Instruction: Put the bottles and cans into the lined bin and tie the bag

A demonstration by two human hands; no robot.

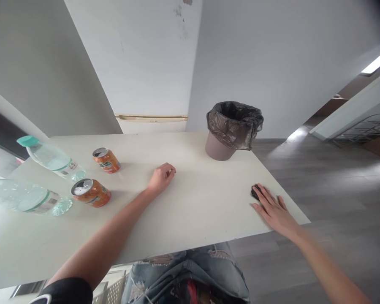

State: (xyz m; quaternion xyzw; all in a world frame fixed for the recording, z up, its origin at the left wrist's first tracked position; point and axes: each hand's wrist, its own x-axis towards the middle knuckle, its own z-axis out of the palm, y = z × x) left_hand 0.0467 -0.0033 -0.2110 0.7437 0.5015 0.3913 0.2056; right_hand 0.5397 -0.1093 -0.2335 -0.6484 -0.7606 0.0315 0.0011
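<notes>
Left hand (161, 178) curled — right hand (276, 212) touching black item (255, 192).

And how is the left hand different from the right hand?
The left hand is in a loose fist, but the right hand is opened out flat. The left hand shows nothing in it, while the right hand touches a small black thing. Both are bare and over the white table.
</notes>
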